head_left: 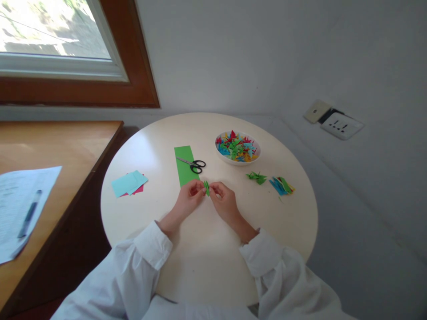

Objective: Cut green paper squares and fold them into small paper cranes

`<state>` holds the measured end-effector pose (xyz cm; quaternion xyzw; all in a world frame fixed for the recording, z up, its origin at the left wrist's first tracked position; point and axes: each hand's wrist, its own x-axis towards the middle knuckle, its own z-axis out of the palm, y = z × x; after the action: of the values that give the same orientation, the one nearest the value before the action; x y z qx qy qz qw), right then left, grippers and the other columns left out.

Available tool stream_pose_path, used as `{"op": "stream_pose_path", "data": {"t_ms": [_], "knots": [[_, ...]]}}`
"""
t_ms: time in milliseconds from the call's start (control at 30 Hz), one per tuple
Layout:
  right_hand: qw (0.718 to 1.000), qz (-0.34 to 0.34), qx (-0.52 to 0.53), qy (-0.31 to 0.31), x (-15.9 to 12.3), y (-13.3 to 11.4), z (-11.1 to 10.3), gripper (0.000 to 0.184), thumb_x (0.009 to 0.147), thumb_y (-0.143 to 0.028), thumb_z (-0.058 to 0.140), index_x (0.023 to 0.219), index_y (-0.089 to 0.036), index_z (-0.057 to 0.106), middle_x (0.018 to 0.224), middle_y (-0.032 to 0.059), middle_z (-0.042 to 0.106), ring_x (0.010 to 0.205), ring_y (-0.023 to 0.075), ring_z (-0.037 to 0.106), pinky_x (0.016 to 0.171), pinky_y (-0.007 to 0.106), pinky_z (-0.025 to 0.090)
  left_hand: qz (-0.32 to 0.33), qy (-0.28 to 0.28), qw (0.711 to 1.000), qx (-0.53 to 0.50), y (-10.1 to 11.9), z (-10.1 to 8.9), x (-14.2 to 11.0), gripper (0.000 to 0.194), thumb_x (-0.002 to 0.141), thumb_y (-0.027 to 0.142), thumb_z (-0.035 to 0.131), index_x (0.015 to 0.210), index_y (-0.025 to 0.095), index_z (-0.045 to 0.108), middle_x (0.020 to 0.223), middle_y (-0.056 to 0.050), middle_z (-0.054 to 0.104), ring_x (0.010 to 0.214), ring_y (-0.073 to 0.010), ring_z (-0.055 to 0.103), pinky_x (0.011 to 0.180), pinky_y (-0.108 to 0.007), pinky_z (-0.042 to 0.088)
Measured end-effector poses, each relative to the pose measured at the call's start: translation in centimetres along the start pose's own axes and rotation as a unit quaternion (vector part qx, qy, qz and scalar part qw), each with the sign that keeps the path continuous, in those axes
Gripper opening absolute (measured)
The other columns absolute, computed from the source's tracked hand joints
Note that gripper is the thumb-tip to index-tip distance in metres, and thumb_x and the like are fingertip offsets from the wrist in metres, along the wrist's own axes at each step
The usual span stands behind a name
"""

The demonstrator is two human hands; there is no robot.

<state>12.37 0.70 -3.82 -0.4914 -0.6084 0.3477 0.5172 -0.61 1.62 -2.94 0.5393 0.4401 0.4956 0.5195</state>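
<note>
Between my fingertips, over the middle of the round table, is a small folded piece of green paper [207, 188]. My left hand [191, 198] pinches it from the left side, and my right hand [224, 200] pinches it from the right. Its exact folded form is too small to make out. Just beyond my left hand lies a green paper strip [185, 171], with black-handled scissors [196, 166] resting partly across it, blades pointing left. Off to the right of my right hand sit green folded paper cranes [256, 178].
A white bowl [238, 162] full of colourful paper cranes stands at the back of the round table [207, 266]. Folded paper pieces [282, 186] lie at the right, light-blue and red sheets [128, 184] at the left. A wooden desk [83, 138] holds papers and a pen [30, 213].
</note>
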Motion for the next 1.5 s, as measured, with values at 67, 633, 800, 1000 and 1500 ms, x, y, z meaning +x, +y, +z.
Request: {"op": "stream_pose_path", "data": {"t_ms": [67, 633, 800, 1000, 1500], "knots": [[1.000, 0.014, 0.022, -0.005, 0.0, 0.2, 0.1, 0.011, 0.076, -0.027, 0.052, 0.075, -0.018, 0.059, 0.071, 0.0020, 0.063, 0.067, 0.0145, 0.061, 0.067, 0.027, 0.051, -0.006, 0.003, 1.000, 0.000, -0.1, 0.0, 0.0, 0.020, 0.066, 0.029, 0.067, 0.066, 0.015, 0.052, 0.061, 0.003, 0.050, 0.055, -0.0085, 0.045, 0.052, -0.021, 0.034], [0.989, 0.092, 0.109, -0.025, 0.5, 0.3, 0.3, 0.015, 0.072, -0.032, 0.052, 0.074, -0.017, 0.055, 0.066, -0.0001, 0.057, 0.058, 0.0123, 0.054, 0.056, 0.026, 0.046, 0.048, 0.001, 0.998, 0.034, -0.8, 0.2, -0.2, 0.003, 0.073, 0.017, 0.054, 0.073, 0.015, 0.056, 0.066, -0.001, 0.056, 0.060, -0.0111, 0.053, 0.056, -0.022, 0.041], [0.994, 0.077, 0.078, -0.012, 0.2, 0.5, 0.5, 0.016, 0.076, -0.035, 0.048, 0.077, -0.019, 0.051, 0.068, -0.0006, 0.055, 0.058, 0.0125, 0.054, 0.057, 0.026, 0.047, 0.041, 0.013, 0.998, 0.044, -0.5, 0.3, -0.4, 0.007, 0.070, 0.018, 0.057, 0.076, 0.014, 0.061, 0.068, -0.002, 0.061, 0.061, -0.0117, 0.055, 0.058, -0.023, 0.043], [0.999, 0.046, 0.002, 0.005, 0.0, 0.5, 0.6, 0.014, 0.080, -0.033, 0.045, 0.079, -0.019, 0.049, 0.070, 0.0008, 0.055, 0.059, 0.0132, 0.055, 0.058, 0.027, 0.046, 0.028, 0.046, 0.997, 0.056, 0.0, 0.6, -0.2, 0.008, 0.066, 0.022, 0.065, 0.068, 0.014, 0.065, 0.067, -0.003, 0.064, 0.060, -0.0117, 0.055, 0.057, -0.022, 0.042], [0.999, 0.045, 0.027, 0.008, 0.0, 0.3, 0.7, 0.013, 0.078, -0.031, 0.049, 0.076, -0.019, 0.054, 0.072, 0.0016, 0.058, 0.065, 0.0137, 0.056, 0.061, 0.027, 0.045, -0.042, 0.078, 0.996, 0.002, 0.5, 0.8, -0.1, 0.012, 0.061, 0.024, 0.067, 0.062, 0.013, 0.063, 0.059, -0.001, 0.063, 0.056, -0.0117, 0.056, 0.054, -0.022, 0.042]]}}
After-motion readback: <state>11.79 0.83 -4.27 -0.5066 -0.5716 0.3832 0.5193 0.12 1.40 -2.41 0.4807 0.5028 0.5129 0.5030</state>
